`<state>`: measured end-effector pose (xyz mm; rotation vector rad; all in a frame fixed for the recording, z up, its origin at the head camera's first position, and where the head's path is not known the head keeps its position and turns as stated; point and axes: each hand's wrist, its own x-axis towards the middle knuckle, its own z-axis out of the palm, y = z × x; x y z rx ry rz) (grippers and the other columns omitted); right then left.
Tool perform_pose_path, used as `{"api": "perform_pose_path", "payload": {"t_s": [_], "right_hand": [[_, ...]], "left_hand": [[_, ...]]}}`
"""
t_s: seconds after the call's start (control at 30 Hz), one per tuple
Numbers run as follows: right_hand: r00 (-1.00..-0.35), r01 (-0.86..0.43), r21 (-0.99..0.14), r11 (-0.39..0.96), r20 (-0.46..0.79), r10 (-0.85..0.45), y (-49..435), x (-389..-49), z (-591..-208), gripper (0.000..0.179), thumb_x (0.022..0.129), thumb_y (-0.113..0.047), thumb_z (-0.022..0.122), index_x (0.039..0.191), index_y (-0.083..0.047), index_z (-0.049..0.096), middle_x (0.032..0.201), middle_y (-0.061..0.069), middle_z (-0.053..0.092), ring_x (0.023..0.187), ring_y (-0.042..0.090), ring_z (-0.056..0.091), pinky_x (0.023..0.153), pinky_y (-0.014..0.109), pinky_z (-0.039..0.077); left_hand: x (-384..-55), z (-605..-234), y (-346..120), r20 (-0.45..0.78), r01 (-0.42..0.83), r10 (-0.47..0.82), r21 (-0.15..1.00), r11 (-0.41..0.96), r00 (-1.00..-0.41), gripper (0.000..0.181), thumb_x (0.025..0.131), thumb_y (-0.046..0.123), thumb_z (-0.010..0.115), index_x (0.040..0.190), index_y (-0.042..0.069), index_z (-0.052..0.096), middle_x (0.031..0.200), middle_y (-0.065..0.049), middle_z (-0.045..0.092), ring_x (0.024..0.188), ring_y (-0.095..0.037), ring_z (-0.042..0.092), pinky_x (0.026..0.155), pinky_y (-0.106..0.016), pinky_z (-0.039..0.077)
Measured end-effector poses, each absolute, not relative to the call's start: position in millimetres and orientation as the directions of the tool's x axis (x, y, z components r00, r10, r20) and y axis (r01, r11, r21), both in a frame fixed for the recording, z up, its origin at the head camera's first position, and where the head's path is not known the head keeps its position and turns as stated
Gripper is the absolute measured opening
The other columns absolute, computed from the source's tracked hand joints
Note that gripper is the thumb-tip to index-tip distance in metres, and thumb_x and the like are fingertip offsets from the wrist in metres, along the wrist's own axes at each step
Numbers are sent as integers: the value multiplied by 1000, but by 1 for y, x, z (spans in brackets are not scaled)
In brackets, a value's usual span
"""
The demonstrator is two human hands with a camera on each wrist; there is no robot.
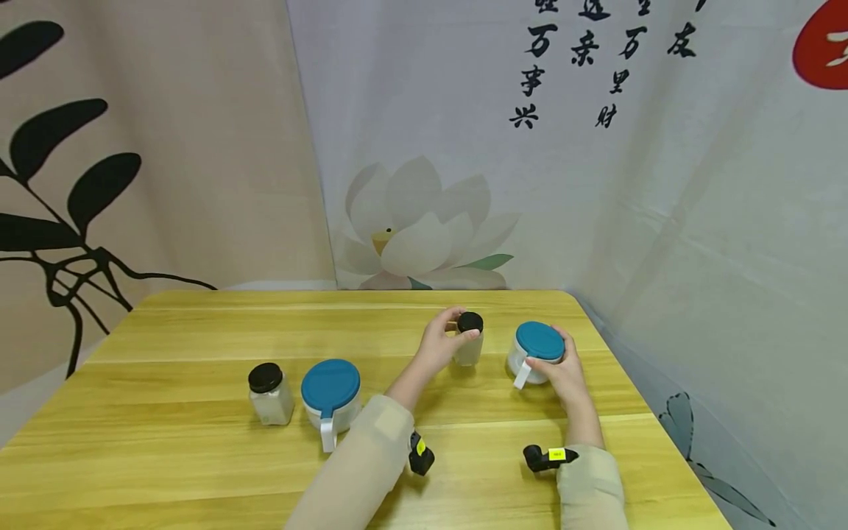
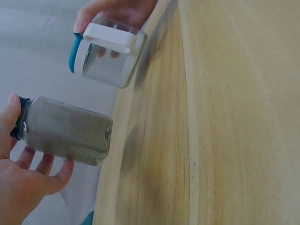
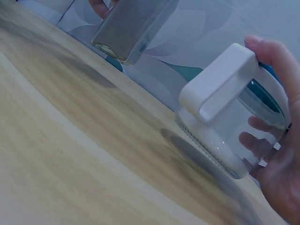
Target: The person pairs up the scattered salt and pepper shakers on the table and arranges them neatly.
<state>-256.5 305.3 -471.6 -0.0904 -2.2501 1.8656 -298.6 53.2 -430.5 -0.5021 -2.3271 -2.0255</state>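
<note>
My left hand (image 1: 436, 344) grips a square glass jar (image 1: 468, 350) by its black lid, thumb on one side and fingers on the other. Greyish contents fill the jar in the left wrist view, and its shadow falls on the table apart from its base. Farther right, my right hand (image 1: 568, 372) holds a clear glass jar (image 3: 225, 140) with a blue lid (image 1: 539, 341) and a white handle (image 1: 522, 374). Its fingers wrap the far side, showing through the glass, while the thumb lies near the top of the handle. Both jars are upright near the table's back.
On the left of the wooden table (image 1: 165, 442) stand another black-lidded jar (image 1: 271, 405) with pale contents and a second blue-lidded jar (image 1: 331, 386) with a white handle. A printed curtain (image 1: 424, 110) hangs behind the table's back edge. Each wrist wears a small black camera (image 1: 550, 457).
</note>
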Motion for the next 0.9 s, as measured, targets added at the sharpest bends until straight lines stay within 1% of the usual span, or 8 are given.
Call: {"api": "perform_pose_path", "payload": {"t_s": [0.3,0.4,0.57,0.67,0.9], "right_hand": [[-976,-92,-981,169,123,179,304,-255,-470,91,79,-3,75,151,-12,20,149,21,27,132,36,31,107,52,24],[-976,-91,-983,160,119,180,304,-255,-468,90,80,-2,74,151,-12,20,149,21,27,132,36,31,107,51,25],[-975,-106,-984,145,132,179,304,-255,-467,89,80,0,73,151,-10,20,149,21,27,131,37,31,107,51,25],[-974,-121,-983,141,144,174,305,-255,-467,89,79,1,72,150,-9,20,148,22,28,131,37,31,107,52,25],[-976,-132,-983,124,151,155,304,-254,-465,89,79,1,72,151,-11,20,148,21,28,130,35,32,107,50,25]], "left_hand": [[-293,-429,52,232,261,235,960,103,-944,39,86,17,74,122,11,61,117,-8,57,104,-28,53,81,-39,50],[-289,-428,50,240,271,244,957,102,-940,40,86,18,73,123,10,60,118,-8,57,105,-28,53,83,-40,49],[-284,-425,48,227,259,247,960,104,-942,43,87,20,73,126,13,59,120,-7,57,109,-28,52,88,-45,47],[-281,-424,47,224,253,238,962,100,-945,44,86,21,73,127,13,58,120,-6,57,109,-28,52,88,-45,47],[-277,-422,44,232,259,224,961,100,-947,44,86,21,73,126,13,59,123,-4,57,111,-29,50,87,-47,46]]}}
